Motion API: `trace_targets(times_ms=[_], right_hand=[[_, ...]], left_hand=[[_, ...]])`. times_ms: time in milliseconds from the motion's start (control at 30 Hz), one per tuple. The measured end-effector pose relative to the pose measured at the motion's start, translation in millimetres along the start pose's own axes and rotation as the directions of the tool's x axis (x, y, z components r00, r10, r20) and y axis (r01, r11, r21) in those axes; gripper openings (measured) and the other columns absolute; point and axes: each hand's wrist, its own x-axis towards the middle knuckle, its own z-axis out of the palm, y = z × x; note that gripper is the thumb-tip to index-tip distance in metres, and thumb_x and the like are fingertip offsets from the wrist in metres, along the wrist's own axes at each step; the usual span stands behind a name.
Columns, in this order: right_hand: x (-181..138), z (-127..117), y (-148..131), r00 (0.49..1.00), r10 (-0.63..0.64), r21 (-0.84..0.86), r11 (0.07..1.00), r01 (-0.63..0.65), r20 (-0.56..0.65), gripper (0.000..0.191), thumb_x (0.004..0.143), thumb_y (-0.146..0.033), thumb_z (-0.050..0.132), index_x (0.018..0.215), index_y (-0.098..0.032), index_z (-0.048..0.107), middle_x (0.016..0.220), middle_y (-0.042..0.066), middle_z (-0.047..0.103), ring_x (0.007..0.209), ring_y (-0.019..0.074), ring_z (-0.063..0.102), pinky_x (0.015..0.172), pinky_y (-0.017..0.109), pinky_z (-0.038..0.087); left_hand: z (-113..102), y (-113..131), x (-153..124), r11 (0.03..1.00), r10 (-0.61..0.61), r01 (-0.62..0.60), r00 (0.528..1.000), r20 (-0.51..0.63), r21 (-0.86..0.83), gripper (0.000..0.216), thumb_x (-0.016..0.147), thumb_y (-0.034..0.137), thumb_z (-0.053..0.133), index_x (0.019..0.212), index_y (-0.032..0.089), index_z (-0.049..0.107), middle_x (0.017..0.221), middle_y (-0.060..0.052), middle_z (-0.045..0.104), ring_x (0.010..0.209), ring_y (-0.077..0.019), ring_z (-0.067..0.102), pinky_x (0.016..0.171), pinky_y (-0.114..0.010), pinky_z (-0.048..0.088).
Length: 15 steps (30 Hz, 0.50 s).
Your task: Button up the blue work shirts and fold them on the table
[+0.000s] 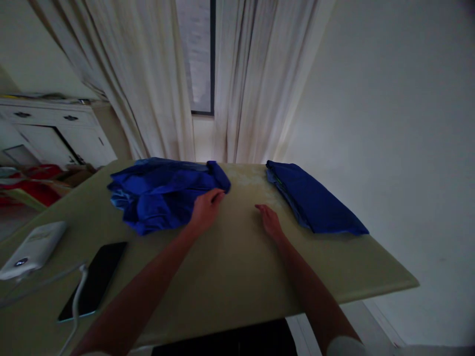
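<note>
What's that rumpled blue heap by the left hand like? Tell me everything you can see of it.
The heap of blue fabric looks soft, deep blue with paler blue patches along its far and left edges. It lies crumpled in loose folds on the table, a narrow flap jutting at its right end. The left hand meets that flap, apparently pinching it. What item it is cannot be told.

Bare hands number two: one left hand point(206, 210), one right hand point(270, 222); blue cloth makes two lots: one crumpled heap point(159, 193), one folded bundle point(315, 200); one black phone point(102, 269); one white device point(37, 244); one table point(230, 282); one window point(196, 59); one cabinet point(40, 111), showing two drawer handles point(23, 114).
</note>
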Motion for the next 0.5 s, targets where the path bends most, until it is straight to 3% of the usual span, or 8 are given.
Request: trace_targets(times_ms=[33,100,167,200,267,367,433,500], right_hand=[[-1,-6,0,0.998,0.062,0.171,0.984,-0.058,-0.019,0.088,0.093,-0.084,0.017,0.122,-0.02,0.068,0.123,0.018,0.072,0.121,0.0326,0.065,0.105,0.052,0.048],[-9,-22,0,0.986,0.168,0.48,0.864,-0.153,0.01,0.104,0.084,-0.093,0.005,0.126,-0.02,0.065,0.121,0.019,0.072,0.116,0.0335,0.068,0.098,0.051,0.053],[-26,-40,2,0.971,0.214,0.632,0.739,-0.231,0.105,0.103,0.082,-0.097,0.012,0.13,-0.021,0.061,0.122,0.019,0.072,0.113,0.0333,0.07,0.093,0.05,0.055],[-37,-47,3,0.964,0.221,0.651,0.712,-0.264,0.149,0.095,0.083,-0.096,0.026,0.132,-0.022,0.06,0.122,0.017,0.072,0.111,0.0324,0.071,0.092,0.048,0.056],[-60,-57,6,0.947,0.254,0.627,0.711,-0.32,0.196,0.079,0.08,-0.081,0.063,0.134,-0.024,0.058,0.118,0.013,0.074,0.103,0.03,0.073,0.089,0.046,0.058],[-89,-59,5,0.941,0.29,0.59,0.734,-0.336,0.175,0.087,0.067,-0.047,0.09,0.142,-0.027,0.051,0.11,0.006,0.077,0.095,0.0263,0.074,0.089,0.043,0.058],[-102,-53,0,0.956,0.25,0.58,0.76,-0.294,0.156,0.089,0.067,-0.039,0.089,0.146,-0.027,0.049,0.109,0.004,0.077,0.093,0.0246,0.073,0.09,0.042,0.057],[-114,-46,-13,0.976,0.169,0.537,0.815,-0.216,0.136,0.08,0.071,-0.037,0.084,0.144,-0.026,0.053,0.107,0.003,0.076,0.092,0.023,0.071,0.089,0.041,0.056]], left_hand=[[4,21,-14,0.987,0.145,-0.133,0.976,0.16,-0.086,0.039,0.105,0.039,0.043,0.124,0.021,0.072,0.119,-0.009,0.077,0.105,-0.0228,0.072,0.097,-0.034,0.051],[10,50,-44,0.904,0.422,-0.337,0.798,0.43,-0.263,0.038,0.103,0.043,0.052,0.133,0.025,0.068,0.134,-0.007,0.071,0.122,-0.0224,0.066,0.108,-0.035,0.047],[14,57,-69,0.859,0.512,-0.398,0.687,0.516,-0.322,0.04,0.101,0.044,0.056,0.135,0.026,0.065,0.14,-0.007,0.067,0.13,-0.0232,0.061,0.114,-0.038,0.043],[16,52,-78,0.869,0.496,-0.406,0.698,0.516,-0.284,0.039,0.101,0.044,0.057,0.134,0.026,0.066,0.141,-0.007,0.067,0.132,-0.0241,0.06,0.115,-0.04,0.042],[18,28,-89,0.922,0.373,-0.38,0.817,0.44,-0.076,0.037,0.099,0.041,0.06,0.132,0.025,0.067,0.143,-0.01,0.065,0.135,-0.0277,0.057,0.118,-0.047,0.038],[20,-18,-95,0.931,0.082,-0.138,0.981,0.176,0.337,0.053,0.093,0.043,0.067,0.142,0.024,0.058,0.157,-0.015,0.049,0.145,-0.037,0.043,0.121,-0.06,0.029],[20,-43,-97,0.892,-0.074,0.014,0.991,0.115,0.452,0.056,0.093,0.047,0.065,0.143,0.023,0.057,0.154,-0.017,0.052,0.142,-0.0394,0.045,0.116,-0.061,0.035],[17,-57,-98,0.887,-0.133,0.052,0.98,0.146,0.459,0.044,0.097,0.046,0.058,0.133,0.02,0.064,0.139,-0.016,0.062,0.132,-0.0364,0.054,0.109,-0.054,0.043]])
